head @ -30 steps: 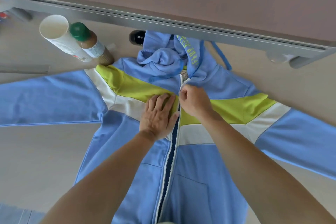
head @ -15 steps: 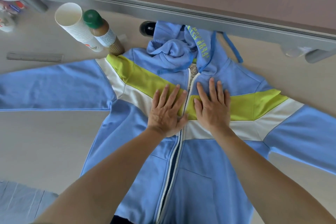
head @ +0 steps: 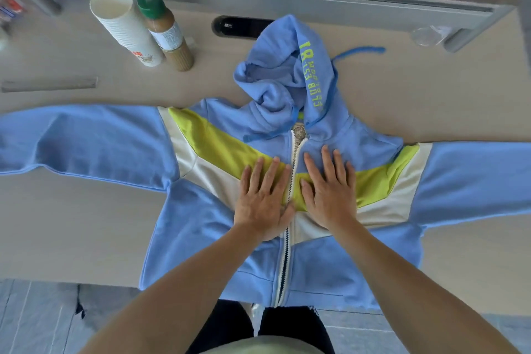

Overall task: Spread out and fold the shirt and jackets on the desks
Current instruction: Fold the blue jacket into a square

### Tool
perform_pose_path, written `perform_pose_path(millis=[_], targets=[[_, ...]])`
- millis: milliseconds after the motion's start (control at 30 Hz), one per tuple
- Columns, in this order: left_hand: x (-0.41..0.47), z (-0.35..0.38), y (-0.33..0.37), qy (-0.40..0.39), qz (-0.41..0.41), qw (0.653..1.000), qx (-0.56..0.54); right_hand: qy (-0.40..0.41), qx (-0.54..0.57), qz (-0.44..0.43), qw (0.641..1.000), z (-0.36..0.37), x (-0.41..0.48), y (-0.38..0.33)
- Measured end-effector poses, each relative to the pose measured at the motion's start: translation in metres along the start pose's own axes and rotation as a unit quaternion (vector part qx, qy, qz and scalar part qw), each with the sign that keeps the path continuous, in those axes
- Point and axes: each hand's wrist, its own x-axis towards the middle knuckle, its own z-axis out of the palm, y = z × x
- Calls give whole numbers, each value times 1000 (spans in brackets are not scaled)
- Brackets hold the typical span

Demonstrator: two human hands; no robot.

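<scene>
A light blue zip-up hooded jacket (head: 201, 233) with lime and white chest stripes lies front up on the pale wooden desk (head: 71, 224). Its sleeves stretch out to the left and right. The hood (head: 290, 72) is bunched above the collar and the zipper is closed. My left hand (head: 263, 201) presses flat on the chest just left of the zipper. To the right of the zipper my right hand (head: 330, 192) lies flat, fingers spread. The jacket's hem hangs slightly over the near desk edge.
A stack of white paper cups (head: 126, 26) and a brown bottle with a green cap (head: 165, 30) stand at the back left. A grey ruler-like strip (head: 48, 84) lies at the left. A black cable port (head: 241, 26) sits behind the hood, and a clear cup (head: 426, 36) at the back right.
My right hand let go of the zipper pull and went flat on the chest beside my left hand. The view pulled back, so the hood and the hem show.
</scene>
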Motion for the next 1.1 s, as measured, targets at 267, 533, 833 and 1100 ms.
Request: perform_pose_path(millis=[267, 533, 833, 1100], targets=[[65, -34, -4, 19, -129, 983, -130, -27, 3, -5, 1000, -5, 28, 9], [183, -81, -33, 74, -300, 923, -229, 14, 168, 83, 982, -38, 106, 12], [268, -107, -90, -63, -463, 828, -312, -130, 167, 80, 974, -86, 256, 12], [244, -131, -76, 22, -349, 906, -240, -121, 254, 290, 915, -74, 249, 46]])
